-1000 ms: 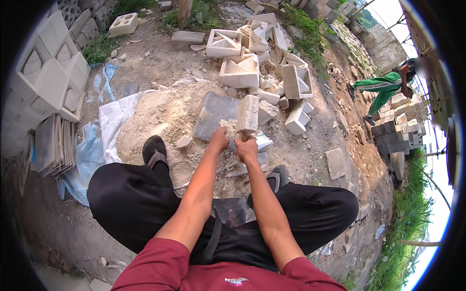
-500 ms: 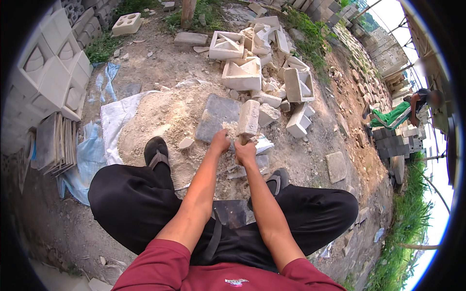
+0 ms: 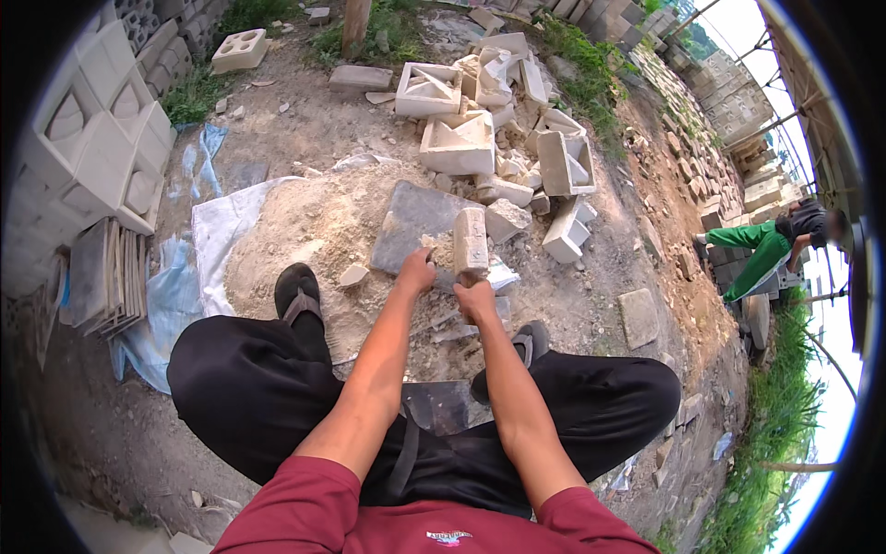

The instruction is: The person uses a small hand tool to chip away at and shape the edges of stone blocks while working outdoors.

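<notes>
Dusty outdoor ground (image 3: 577, 309) is strewn with broken pale blocks (image 3: 457, 159) at the far side and edged by stacked blocks (image 3: 101, 166) at left. The left hand (image 3: 417, 270) is partly turned away; whether anything is held cannot be told. A mallet (image 3: 471, 242) is grasped by the right hand (image 3: 474, 297), its handle mostly covered; its oblong head, pale and rough, is seen right of a dark slab (image 3: 413, 217).

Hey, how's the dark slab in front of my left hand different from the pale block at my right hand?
The dark slab is grey; the pale block is whitish. The slab is broad and flat, the block narrower and thicker. The slab lies ahead of the left hand; the block is just beyond the right hand. Both have fairly straight edges.
</notes>
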Tool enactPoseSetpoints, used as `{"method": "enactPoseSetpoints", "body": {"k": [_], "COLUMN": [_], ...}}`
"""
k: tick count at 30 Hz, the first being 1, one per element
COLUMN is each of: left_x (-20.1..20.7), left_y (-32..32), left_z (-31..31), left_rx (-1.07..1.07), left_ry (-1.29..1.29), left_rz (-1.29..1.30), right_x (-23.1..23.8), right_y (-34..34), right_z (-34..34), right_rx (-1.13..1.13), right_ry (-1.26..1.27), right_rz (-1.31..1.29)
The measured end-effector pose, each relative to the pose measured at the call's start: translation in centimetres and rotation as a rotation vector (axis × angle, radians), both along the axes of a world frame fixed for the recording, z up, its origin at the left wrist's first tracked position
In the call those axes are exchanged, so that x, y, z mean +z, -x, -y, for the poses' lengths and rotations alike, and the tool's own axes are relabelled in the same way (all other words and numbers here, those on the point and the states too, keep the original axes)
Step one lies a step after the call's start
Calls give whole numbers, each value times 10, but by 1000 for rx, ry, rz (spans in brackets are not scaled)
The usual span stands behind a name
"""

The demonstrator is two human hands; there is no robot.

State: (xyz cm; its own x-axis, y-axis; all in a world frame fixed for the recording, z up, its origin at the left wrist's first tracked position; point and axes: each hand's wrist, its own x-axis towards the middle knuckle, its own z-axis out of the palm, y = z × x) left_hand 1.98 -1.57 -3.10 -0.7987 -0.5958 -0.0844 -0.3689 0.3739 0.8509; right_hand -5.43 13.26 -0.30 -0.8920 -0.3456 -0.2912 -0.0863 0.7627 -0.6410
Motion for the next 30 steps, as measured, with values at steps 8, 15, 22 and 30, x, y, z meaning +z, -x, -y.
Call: {"method": "enactPoseSetpoints", "body": {"k": [8,15,22,30], "left_x": [5,11,0,13], "left_y": [-4,-16,-25,-12], "left_z": [-4,3,11,-6], "left_rx": [16,117,222,128], "left_ry": [39,228,268,244], "left_rz": [12,-2,172,330], "right_x": [33,13,25,22], "right_y": [57,90,47,7], "right_z": [16,-13,-7,-1], "right_rx": [-20,140,322,311], "right_ry": [87,-227,-222,-87], "right_rz": [157,-238,-197,-55]}}
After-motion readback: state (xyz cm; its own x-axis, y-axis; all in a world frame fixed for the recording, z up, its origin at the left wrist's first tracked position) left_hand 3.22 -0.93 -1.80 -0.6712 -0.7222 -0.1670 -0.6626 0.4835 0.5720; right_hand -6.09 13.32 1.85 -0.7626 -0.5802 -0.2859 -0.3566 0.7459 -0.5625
